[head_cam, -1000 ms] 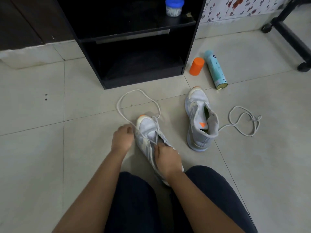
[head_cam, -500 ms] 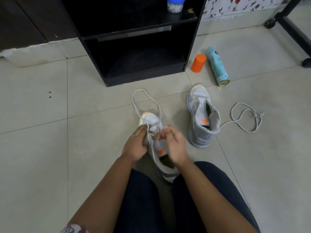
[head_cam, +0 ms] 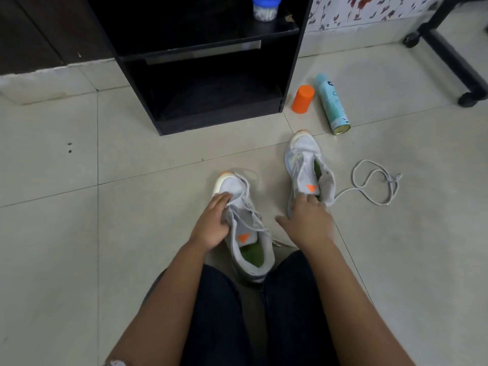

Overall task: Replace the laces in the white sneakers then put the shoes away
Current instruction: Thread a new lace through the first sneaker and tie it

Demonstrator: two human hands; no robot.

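Note:
Two white sneakers with orange toe tips lie on the tiled floor. The near sneaker (head_cam: 244, 225) sits between my knees with a white lace threaded through its eyelets. My left hand (head_cam: 212, 223) grips its left side near the toe. The second sneaker (head_cam: 307, 170) stands to the right without a lace in its eyelets. My right hand (head_cam: 307, 223) reaches to its heel collar, fingers spread and touching it. A loose white lace (head_cam: 375, 184) curls on the floor right of that shoe.
A black open shelf unit (head_cam: 211, 75) stands ahead, with a blue-lidded jar (head_cam: 265, 7) on its upper shelf. An orange cap (head_cam: 303, 99) and a teal spray can (head_cam: 332, 104) lie right of it. A black wheeled frame (head_cam: 454, 59) crosses the far right.
My right hand left the near sneaker's laces and moved right to the second sneaker. The lace loop beyond the near toe has been drawn in. My left hand shifted onto the shoe's side.

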